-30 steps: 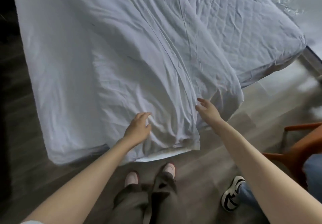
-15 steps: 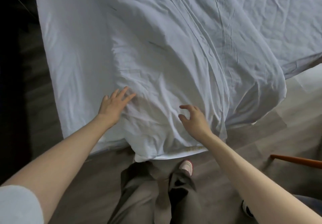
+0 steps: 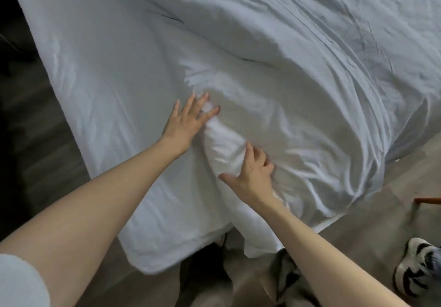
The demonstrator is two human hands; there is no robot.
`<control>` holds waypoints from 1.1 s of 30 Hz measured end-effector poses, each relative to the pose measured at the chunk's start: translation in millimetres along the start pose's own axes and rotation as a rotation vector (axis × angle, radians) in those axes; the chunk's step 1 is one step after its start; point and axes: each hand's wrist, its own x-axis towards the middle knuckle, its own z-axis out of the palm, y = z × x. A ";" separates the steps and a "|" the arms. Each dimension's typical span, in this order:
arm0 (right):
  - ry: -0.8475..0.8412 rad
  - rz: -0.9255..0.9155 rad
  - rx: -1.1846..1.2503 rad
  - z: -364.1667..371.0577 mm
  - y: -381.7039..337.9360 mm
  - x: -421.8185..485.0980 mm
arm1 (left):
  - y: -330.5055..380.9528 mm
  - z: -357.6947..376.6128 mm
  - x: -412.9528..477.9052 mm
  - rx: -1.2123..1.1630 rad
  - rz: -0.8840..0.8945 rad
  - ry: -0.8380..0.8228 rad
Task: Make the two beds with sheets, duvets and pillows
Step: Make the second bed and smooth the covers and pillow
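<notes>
A pale sheet [image 3: 262,44] fills most of the view. It is spread over the one bed [image 3: 78,106] in sight and hides everything beneath it. The cloth is smooth on the left and heavily creased on the right. Its near edge hangs over the end of the bed, and the near corner droops toward the floor [image 3: 358,230], which is grey-brown wood on the right and in deep shadow on the left.

Two bare forearms reach in from the bottom and cover part of the sheet's near edge. A pale sleeve [image 3: 19,280] shows at the left one. Below the overhang are the person's grey trousers [image 3: 241,290]; the hanging cloth hides the feet.

One black-and-white sneaker [image 3: 415,268], worn by someone else, stands on the floor at the lower right, well apart from the bed.

One raised fold [image 3: 222,144] of the sheet runs between the two hands. The left hand [image 3: 188,122] lies flat on the sheet, fingers straight and fanned, just left of the fold's far end. The right hand [image 3: 250,175] rests on the fold's near part, thumb stretched wide to the left and fingers bent onto the cloth. I cannot tell whether they clutch any of it.

One orange-brown wooden rail [image 3: 428,200] pokes in at the right edge.
</notes>
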 end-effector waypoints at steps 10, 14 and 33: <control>0.163 0.139 -0.273 32.1 -18.7 30.4 | -22.0 9.0 72.0 0.194 0.363 0.198; 0.152 0.062 -0.179 6.3 -17.1 19.1 | -26.1 -0.4 63.3 -0.047 0.290 0.094; -0.005 0.107 -0.351 82.9 72.8 -133.3 | 57.6 71.0 -137.0 -0.366 0.132 0.079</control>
